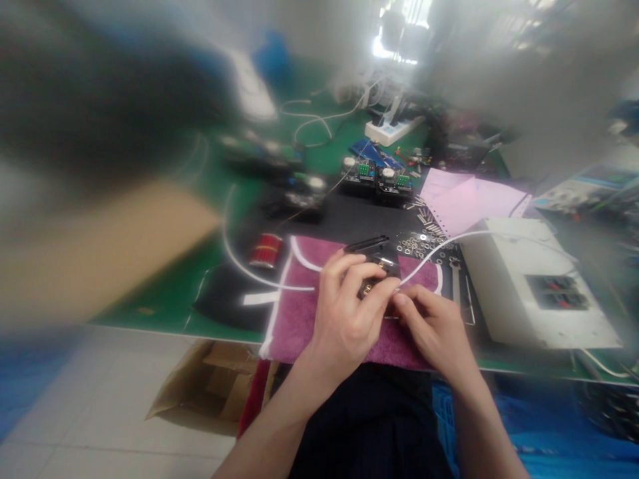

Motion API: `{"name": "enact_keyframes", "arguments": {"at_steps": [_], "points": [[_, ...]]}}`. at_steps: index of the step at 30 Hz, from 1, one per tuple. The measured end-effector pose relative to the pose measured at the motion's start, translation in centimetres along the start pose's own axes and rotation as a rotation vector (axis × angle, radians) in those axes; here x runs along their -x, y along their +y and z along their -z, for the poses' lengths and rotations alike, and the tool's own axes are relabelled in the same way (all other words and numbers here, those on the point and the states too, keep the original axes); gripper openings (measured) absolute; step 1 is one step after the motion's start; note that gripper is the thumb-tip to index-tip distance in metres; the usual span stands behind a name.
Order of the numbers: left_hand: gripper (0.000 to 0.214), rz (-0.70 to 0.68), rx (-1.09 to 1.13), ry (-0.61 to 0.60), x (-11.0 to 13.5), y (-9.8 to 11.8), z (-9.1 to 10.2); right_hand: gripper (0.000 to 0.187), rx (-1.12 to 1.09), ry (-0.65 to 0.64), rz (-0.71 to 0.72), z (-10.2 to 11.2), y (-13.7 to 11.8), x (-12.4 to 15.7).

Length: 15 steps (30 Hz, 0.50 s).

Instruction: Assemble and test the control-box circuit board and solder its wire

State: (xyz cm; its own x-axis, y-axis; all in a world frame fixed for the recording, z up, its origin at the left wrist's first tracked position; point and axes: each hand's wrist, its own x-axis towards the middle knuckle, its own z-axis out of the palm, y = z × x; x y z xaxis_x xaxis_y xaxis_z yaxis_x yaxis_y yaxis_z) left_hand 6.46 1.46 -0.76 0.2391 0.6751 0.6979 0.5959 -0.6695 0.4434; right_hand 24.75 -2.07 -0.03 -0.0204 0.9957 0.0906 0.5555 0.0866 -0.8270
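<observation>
My left hand grips a small black electronic part over a purple towel, fingers curled round it. My right hand pinches at the same part from the right, fingertips meeting those of the left hand. A white cable runs from the pinch point up to the right. What the right fingers hold is too small to make out.
A white box stands right of the hands. Loose screws and washers, a pink sheet, a red spool, black circuit modules and a power strip lie on the green table. A cardboard box sits on the floor.
</observation>
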Motion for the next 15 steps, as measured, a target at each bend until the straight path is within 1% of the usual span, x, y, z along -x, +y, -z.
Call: {"name": "enact_keyframes", "arguments": {"at_steps": [9,15], "points": [[0.029,0.009,0.000,-0.018,0.37,-0.11,0.01,0.030,0.016,0.004,-0.007,0.03,0.16,0.09],[0.027,0.016,0.008,-0.018,0.20,0.02,0.12,0.030,0.013,0.005,-0.003,-0.05,0.04,0.03]]}}
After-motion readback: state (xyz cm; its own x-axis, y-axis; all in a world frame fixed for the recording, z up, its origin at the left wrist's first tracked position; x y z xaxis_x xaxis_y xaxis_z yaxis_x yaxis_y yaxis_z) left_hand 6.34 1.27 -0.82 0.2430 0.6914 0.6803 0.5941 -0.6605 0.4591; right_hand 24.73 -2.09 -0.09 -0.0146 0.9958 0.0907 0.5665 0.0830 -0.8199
